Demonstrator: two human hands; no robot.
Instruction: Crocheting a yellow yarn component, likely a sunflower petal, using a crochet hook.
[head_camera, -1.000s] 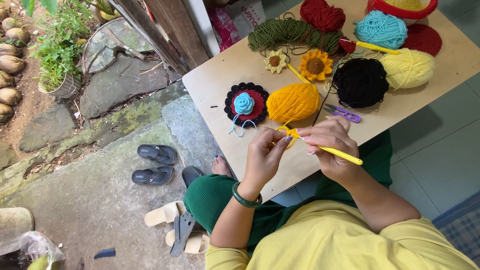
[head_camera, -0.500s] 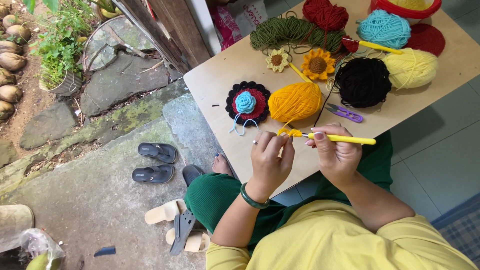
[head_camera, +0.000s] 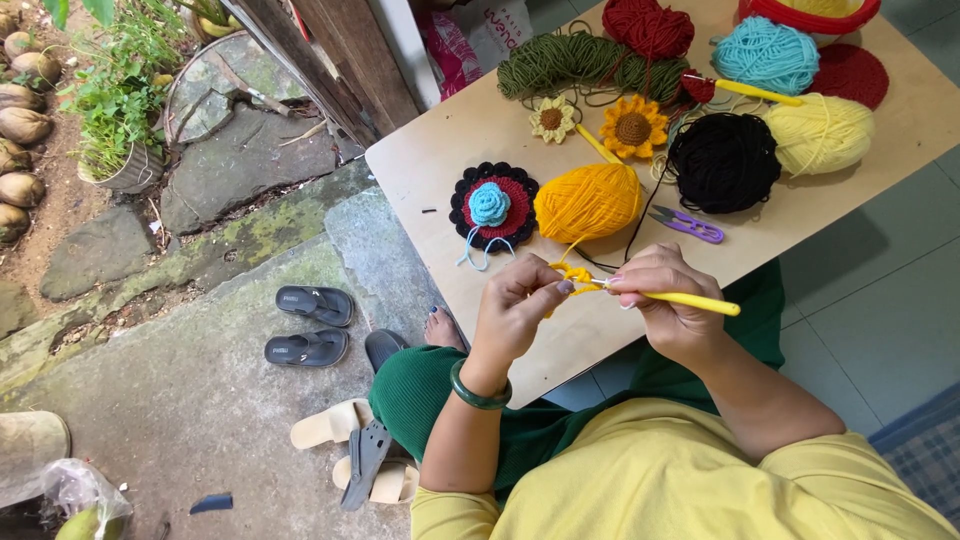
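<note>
Just below the yellow yarn ball (head_camera: 587, 202) on the counter (head_camera: 450, 160), the left hand (head_camera: 520, 310) pinches a small yellow crochet piece (head_camera: 573, 275) while the right hand (head_camera: 670, 305) grips a yellow hook (head_camera: 690, 299).

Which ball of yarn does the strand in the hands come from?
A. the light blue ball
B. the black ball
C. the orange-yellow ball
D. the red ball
C: the yellow strand rises from the small piece at the left hand to the orange-yellow ball, just above the hands.
</note>
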